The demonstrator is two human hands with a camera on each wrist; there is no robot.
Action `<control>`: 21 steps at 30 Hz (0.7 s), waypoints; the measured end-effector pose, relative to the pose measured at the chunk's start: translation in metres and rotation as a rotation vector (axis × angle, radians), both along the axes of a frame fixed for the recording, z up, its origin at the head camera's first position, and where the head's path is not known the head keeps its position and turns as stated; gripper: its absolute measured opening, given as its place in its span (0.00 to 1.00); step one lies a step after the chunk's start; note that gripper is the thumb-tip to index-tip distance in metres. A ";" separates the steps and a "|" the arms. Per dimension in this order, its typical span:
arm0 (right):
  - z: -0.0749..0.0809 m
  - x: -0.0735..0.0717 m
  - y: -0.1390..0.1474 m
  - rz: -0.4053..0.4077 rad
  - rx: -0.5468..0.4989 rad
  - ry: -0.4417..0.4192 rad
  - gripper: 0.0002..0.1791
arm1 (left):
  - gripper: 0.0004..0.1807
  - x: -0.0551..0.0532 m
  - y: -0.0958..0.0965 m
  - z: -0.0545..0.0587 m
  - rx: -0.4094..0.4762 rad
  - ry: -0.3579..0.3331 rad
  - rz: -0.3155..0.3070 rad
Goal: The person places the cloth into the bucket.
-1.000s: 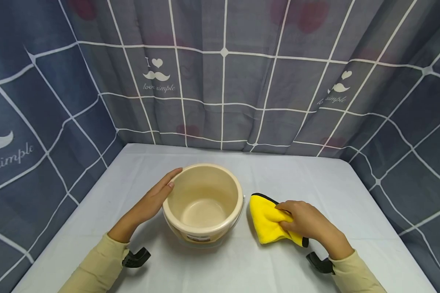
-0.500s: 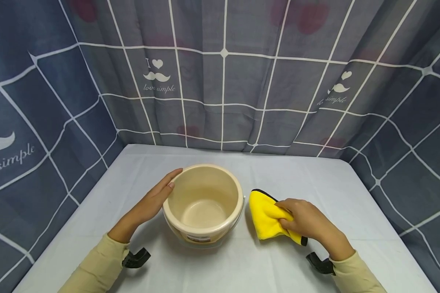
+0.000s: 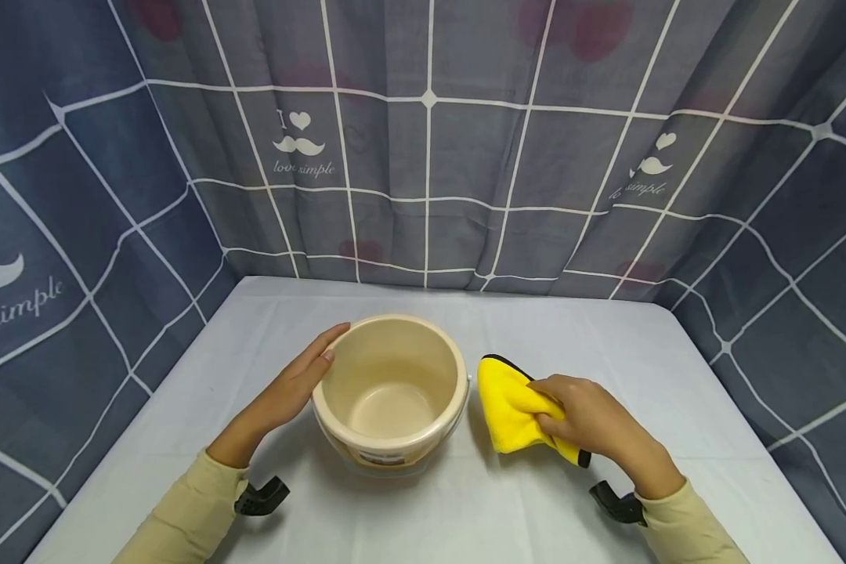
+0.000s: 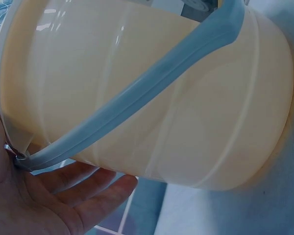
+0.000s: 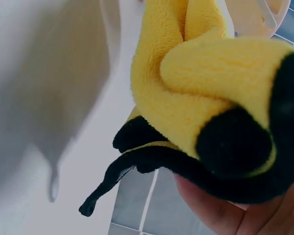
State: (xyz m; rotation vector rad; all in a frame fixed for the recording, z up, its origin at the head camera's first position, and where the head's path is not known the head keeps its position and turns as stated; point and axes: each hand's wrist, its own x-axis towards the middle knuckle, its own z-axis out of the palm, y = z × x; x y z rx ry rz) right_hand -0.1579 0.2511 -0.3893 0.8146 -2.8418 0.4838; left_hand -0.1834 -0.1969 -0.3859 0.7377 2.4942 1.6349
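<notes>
A cream plastic bucket (image 3: 395, 392) stands upright on the white-covered table. My left hand (image 3: 292, 392) holds its left side, thumb over the rim and fingers along the outer wall. In the left wrist view the fingers (image 4: 90, 188) reach along the bucket's wall (image 4: 137, 63), beside the lowered grey handle (image 4: 137, 98). To the right of the bucket, my right hand (image 3: 595, 415) pinches a folded yellow cloth (image 3: 511, 411) with black edging. The right wrist view has the cloth (image 5: 186, 98) bunched above the fingers (image 5: 206, 203), with its black border hanging down.
White cloth covers the table (image 3: 310, 517). Dark grey-blue curtains (image 3: 388, 157) with white grid lines enclose it at the back and both sides. A black wrist mount (image 3: 261, 496) sits under each sleeve cuff.
My right hand has shifted slightly with the yellow cloth, away from me and towards the back of the table. The left hand and the bucket have stayed in place.
</notes>
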 end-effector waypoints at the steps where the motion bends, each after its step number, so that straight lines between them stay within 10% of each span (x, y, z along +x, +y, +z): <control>1: 0.000 0.000 0.000 0.000 -0.003 0.004 0.18 | 0.28 0.000 0.000 0.000 0.000 0.000 -0.001; 21: 0.006 0.001 -0.004 0.015 -0.041 0.076 0.19 | 0.28 0.000 0.000 0.000 -0.005 0.004 0.005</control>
